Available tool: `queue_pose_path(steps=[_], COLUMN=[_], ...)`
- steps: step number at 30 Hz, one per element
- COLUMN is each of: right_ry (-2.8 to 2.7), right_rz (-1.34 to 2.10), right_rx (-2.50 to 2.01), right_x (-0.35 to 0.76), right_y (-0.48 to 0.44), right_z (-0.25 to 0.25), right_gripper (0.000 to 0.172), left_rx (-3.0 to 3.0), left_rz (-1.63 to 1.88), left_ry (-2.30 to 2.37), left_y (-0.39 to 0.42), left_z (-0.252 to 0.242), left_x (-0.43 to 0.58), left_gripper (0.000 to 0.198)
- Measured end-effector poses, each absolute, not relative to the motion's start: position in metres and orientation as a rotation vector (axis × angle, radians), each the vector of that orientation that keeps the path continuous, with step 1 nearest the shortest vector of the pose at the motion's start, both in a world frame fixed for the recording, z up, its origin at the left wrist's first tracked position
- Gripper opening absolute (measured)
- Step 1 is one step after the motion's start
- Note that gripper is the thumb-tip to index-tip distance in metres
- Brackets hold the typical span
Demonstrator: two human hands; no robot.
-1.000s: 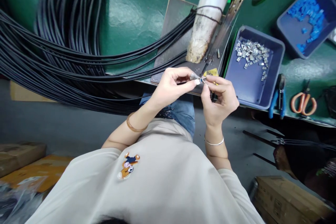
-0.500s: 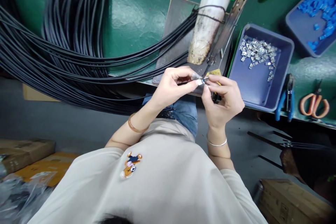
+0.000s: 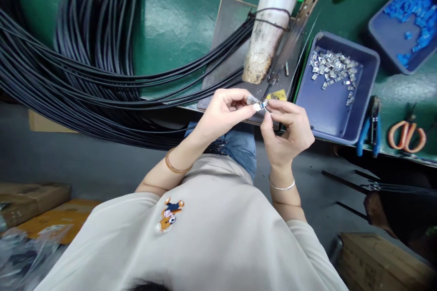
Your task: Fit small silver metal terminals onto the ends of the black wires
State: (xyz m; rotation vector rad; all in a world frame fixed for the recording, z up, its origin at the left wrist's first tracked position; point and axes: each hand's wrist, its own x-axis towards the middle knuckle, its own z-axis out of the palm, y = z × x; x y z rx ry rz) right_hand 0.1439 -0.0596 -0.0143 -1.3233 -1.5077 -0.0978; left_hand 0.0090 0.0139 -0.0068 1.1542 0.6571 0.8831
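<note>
My left hand (image 3: 227, 109) pinches a small connector (image 3: 262, 105) between thumb and index finger, in front of the machine. The connector shows silver metal and a bit of blue; its finer details are too small to make out. From the other side, the fingertips of my right hand (image 3: 288, 132) meet it and close on a small silver metal shell (image 3: 266, 103) at its end. Both hands are held just above the front edge of the green workbench (image 3: 180, 13). Thick bundles of black cables (image 3: 102, 86) run in from the left, behind my left hand.
A blue-grey tray (image 3: 321, 113) of metal shells stands to the right, and another tray (image 3: 385, 38) with blue plastic pieces lies beyond. Pliers (image 3: 370, 129) and orange-handled scissors (image 3: 407, 134) lie at the bench edge. A white wrapped column (image 3: 269, 18) rises over a metal plate (image 3: 225, 22).
My right fingers have shifted slightly left against the connector, and its blue and silver parts now show more clearly. My left hand has barely moved. The view has shifted a little.
</note>
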Motion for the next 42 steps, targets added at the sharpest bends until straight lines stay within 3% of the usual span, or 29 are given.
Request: queue_pose_path(steps=[13, 42], right_ry=[-1.508, -1.551], right_rz=[-0.082, -0.087], right_rx=[-1.337, -1.325], right_x=[0.144, 0.145], right_y=[-0.058, -0.066], right_z=[-0.013, -0.012], right_gripper=[0.018, 0.016], left_rx=[1.172, 1.227], left_rz=[0.944, 0.950], left_ry=[0.636, 0.687], left_y=[0.015, 0.003], left_z=[-0.008, -0.006], left_x=[0.010, 0.008], left_gripper=[0.016, 0.020])
